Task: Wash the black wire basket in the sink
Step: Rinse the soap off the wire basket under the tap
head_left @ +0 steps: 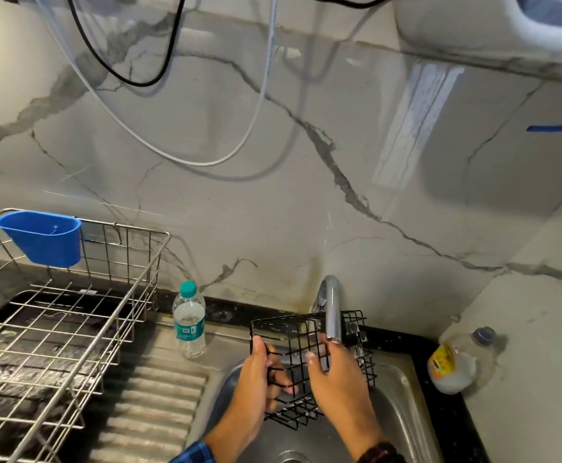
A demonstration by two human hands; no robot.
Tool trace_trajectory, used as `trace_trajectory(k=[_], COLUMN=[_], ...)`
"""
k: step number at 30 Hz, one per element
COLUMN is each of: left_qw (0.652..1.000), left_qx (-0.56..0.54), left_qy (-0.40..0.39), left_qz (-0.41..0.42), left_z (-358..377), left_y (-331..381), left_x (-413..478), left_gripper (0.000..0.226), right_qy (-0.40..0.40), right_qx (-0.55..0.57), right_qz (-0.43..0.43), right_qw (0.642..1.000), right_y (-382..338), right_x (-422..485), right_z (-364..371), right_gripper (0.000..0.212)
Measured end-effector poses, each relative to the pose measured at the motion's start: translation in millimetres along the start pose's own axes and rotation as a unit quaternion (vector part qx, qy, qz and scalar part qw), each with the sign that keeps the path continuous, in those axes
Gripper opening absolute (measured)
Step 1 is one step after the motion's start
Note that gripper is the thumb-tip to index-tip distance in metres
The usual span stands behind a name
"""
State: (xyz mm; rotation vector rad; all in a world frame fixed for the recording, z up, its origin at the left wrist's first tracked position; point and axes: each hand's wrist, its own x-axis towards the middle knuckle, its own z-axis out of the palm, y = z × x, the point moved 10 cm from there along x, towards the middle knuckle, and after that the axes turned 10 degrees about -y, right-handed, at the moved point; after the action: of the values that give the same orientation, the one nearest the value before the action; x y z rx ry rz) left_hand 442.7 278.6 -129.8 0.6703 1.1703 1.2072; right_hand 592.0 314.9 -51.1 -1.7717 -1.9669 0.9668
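A marbled wall is seen behind the counter, with cables hung in loops across it. A steel dish rack is stood at the left, and a blue cup is hooked on its back rail. The sink is set into the counter, with its ribbed drainboard at the left.

The black wire basket is held in the air over the sink bowl, just under the tap. It is tipped, with its upper rim toward the wall and its lowest corner toward the person. Its long axis appears to be laid left to right across the bowl. The upper rim is crossed by the tap spout, which stands in front of the mesh.

The basket's left side is gripped by the left hand, fingers curled through the wires. The front mesh is clasped by the right hand, thumb pressed on the wires.

A jug with a yellow label is laid in the right corner. A water bottle with a teal cap is stood left of the basket, apart from it.
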Motion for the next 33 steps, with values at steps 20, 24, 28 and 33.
trace_trajectory(k=[20, 24, 28, 33], left_qw=[1.0, 0.998, 0.99, 0.987], left_qx=[0.02, 0.037, 0.071, 0.086], left_qy=[-0.004, 0.028, 0.103, 0.097], left_qz=[0.023, 0.037, 0.063, 0.091], left_z=[0, 1, -13, -11], left_y=[2, 7, 9, 14], left_x=[-10, -10, -10, -15], left_gripper=[0.071, 0.073, 0.075, 0.071], right_qy=[-0.11, -0.124, -0.015, 0.051], right_qx=[0.08, 0.099, -0.025, -0.065], right_qz=[0.004, 0.027, 0.009, -0.01], right_qw=[0.991, 0.987, 1.0, 0.997], right_y=[-2, -1, -19, -26], right_x=[5, 11, 2, -12], right_z=[12, 18, 8, -5], right_gripper=[0.023, 0.022, 0.025, 0.026])
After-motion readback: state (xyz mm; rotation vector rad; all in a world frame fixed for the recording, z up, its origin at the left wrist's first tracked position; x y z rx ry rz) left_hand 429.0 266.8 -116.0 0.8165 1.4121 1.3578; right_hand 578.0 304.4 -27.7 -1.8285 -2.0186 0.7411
